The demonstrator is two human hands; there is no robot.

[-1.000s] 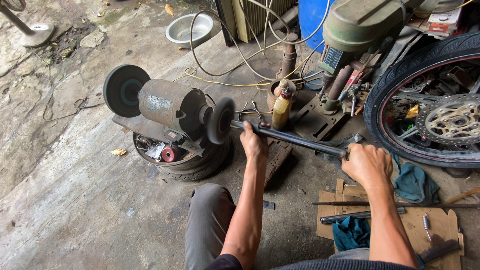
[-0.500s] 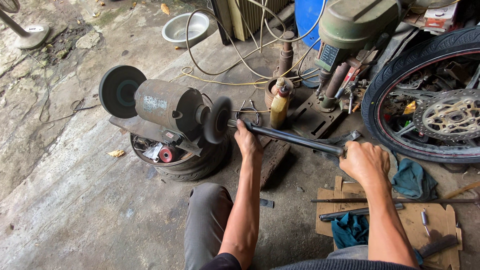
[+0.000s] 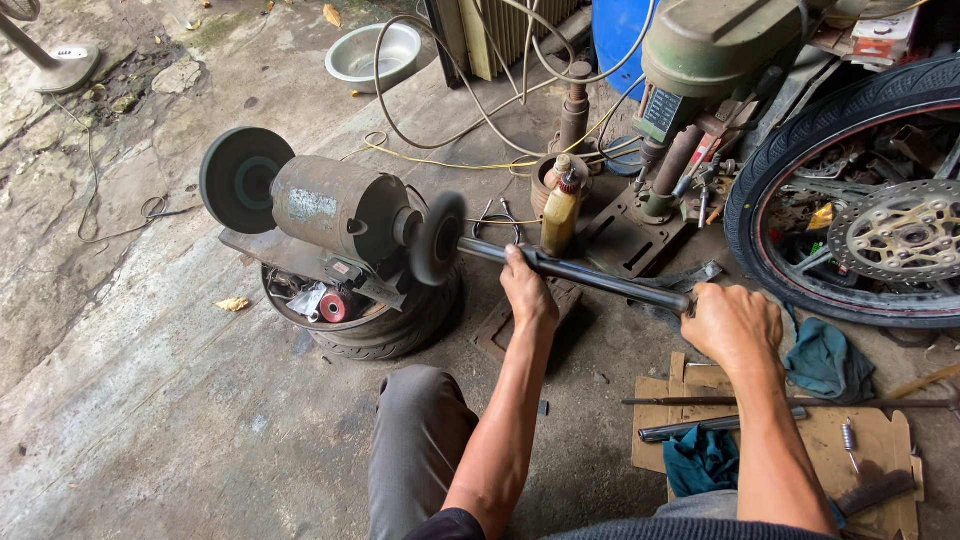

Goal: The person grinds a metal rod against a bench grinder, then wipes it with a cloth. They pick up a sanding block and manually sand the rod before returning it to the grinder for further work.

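Head view: both hands, left [image 3: 527, 293] & right [image 3: 733, 323], clench dark tube [image 3: 600, 278] against grinder wheel [image 3: 437, 238].

Pale worn label [image 3: 313, 205] on the grinder motor, left of centre; dark rectangular plate [image 3: 662, 113] on the green machine, upper right; red-and-white box [image 3: 880, 40] at top right.

The left hand [image 3: 528, 292] and right hand [image 3: 735, 325] gripped a long dark metal tube [image 3: 590, 276], its end touching the right wheel [image 3: 437, 238] of a bench grinder [image 3: 335, 212] seated on an old tyre [image 3: 385, 325].
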